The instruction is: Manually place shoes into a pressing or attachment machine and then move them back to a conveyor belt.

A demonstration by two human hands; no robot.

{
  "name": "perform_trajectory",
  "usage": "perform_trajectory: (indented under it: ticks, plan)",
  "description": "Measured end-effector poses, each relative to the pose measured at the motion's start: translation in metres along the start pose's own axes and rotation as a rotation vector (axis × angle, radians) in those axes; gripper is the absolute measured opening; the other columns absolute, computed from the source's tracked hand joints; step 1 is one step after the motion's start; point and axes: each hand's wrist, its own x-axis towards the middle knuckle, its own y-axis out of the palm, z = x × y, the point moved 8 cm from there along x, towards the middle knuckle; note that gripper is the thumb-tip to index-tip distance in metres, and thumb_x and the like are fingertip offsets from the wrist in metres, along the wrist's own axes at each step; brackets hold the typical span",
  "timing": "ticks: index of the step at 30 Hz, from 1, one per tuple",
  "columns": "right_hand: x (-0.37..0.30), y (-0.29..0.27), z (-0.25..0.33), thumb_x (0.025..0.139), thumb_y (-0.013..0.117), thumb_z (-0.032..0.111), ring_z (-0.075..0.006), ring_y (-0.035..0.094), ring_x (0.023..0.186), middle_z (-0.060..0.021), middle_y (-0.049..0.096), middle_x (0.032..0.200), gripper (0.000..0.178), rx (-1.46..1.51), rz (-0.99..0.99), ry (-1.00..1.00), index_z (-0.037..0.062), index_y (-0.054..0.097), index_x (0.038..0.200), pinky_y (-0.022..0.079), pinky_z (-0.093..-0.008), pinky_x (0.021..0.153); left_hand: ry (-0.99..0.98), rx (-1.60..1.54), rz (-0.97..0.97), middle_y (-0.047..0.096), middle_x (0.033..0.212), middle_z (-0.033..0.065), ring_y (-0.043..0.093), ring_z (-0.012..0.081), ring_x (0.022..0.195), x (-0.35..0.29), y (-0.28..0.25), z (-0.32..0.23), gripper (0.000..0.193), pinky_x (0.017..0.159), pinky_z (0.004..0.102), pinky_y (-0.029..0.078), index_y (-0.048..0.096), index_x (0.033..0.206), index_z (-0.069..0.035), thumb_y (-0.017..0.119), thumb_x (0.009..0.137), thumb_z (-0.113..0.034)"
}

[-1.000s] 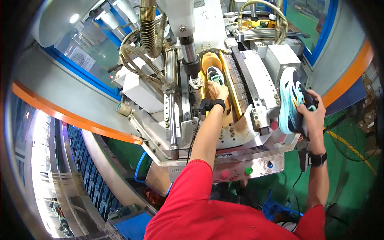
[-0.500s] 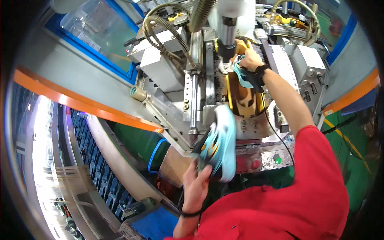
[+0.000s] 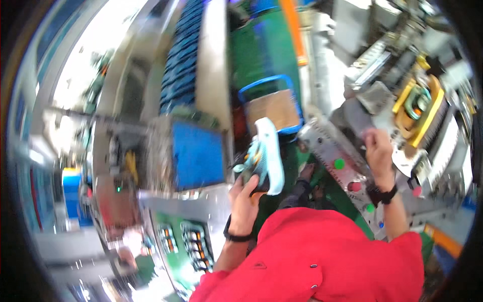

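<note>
My left hand (image 3: 244,204) is closed round the heel end of a light-blue and white sports shoe (image 3: 271,158). The shoe hangs in front of my body, its toe pointing up and its pale sole edge facing right. To the right, my right hand (image 3: 378,150) is raised over the front edge of the machine, its fingers smeared by motion. A yellow-sided holder (image 3: 433,108) on the machine lies beyond that hand. In it sits another teal and dark shoe (image 3: 417,102), blurred and apart from my fingers.
Green and red buttons line the machine's front panel (image 3: 347,176). A blue-rimmed cart with a brown board (image 3: 274,110) stands ahead. To the left are a blue-topped table (image 3: 197,153) and a conveyor with dark blue segments (image 3: 180,65). Several shoes lie on a green surface (image 3: 173,259) at lower left.
The view has swung left, putting the machine on the right side. My right hand has come away from the shoe at the machine. My left hand still holds its shoe.
</note>
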Motion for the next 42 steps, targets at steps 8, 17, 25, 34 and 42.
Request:
perform_trajectory:
  ticks: [8, 17, 25, 34, 42]
  plan:
    - [-0.111, 0.185, -0.049, 0.087, 0.055, 0.006, -0.0365, 0.056, 0.097, -0.0174, 0.060, 0.099, 0.018, 0.115, 0.321, -0.125, 0.0047, 0.062, 0.103, 0.045, -0.0444, 0.085, -0.353, -0.712, -0.218, 0.065, 0.105, 0.0099, 0.066, 0.0186, 0.093, -0.087, -0.055, 0.085, 0.026, 0.077, 0.0298, 0.056, 0.057, 0.116, 0.005, 0.060, 0.094, -0.007]
    - [0.060, 0.138, 0.168, 0.091, 0.061, 0.009, -0.0182, 0.058, 0.078, -0.0093, 0.061, 0.091, 0.018, 0.330, 0.132, -0.439, 0.0004, 0.060, 0.107, 0.046, -0.0315, 0.072, -0.265, -1.000, -0.820, 0.067, 0.098, 0.0140, 0.069, 0.0258, 0.088, -0.179, -0.233, 0.174, 0.021, 0.077, 0.0383, 0.059, 0.060, 0.107, 0.005, 0.064, 0.088, -0.002]
    - [0.036, 0.094, 0.751, 0.079, 0.061, -0.008, -0.0297, 0.059, 0.110, -0.0139, 0.061, 0.119, 0.044, 0.385, -0.046, -1.622, 0.0030, 0.059, 0.122, 0.048, -0.0353, 0.093, -0.225, -0.876, -1.247, 0.067, 0.092, 0.0187, 0.066, 0.0263, 0.059, -0.183, -0.492, 0.347, 0.062, 0.044, 0.0338, 0.048, 0.045, 0.128, 0.014, 0.074, 0.080, -0.012]
    - [-0.106, 0.230, 1.044, 0.081, 0.054, -0.001, -0.0299, 0.034, 0.140, -0.0080, 0.041, 0.149, 0.058, -0.100, -0.115, -2.244, 0.0096, 0.049, 0.138, 0.034, -0.0408, 0.113, -0.294, -0.723, -1.616, 0.066, 0.081, 0.0152, 0.065, 0.0261, 0.065, -0.158, -0.740, 0.475, 0.024, 0.053, 0.0384, 0.052, 0.061, 0.085, 0.009, 0.072, 0.070, -0.006]
    - [-0.116, 0.261, 1.094, 0.101, 0.046, 0.023, -0.0291, 0.031, 0.142, -0.0129, 0.036, 0.151, 0.044, -0.262, -0.238, -2.430, 0.0008, 0.045, 0.139, 0.030, -0.0378, 0.115, -0.281, 0.255, -1.526, 0.047, 0.130, 0.0330, 0.046, 0.0480, 0.120, -0.107, -0.829, 0.539, 0.072, 0.104, 0.0476, 0.039, 0.032, 0.135, 0.011, 0.065, 0.076, -0.013]
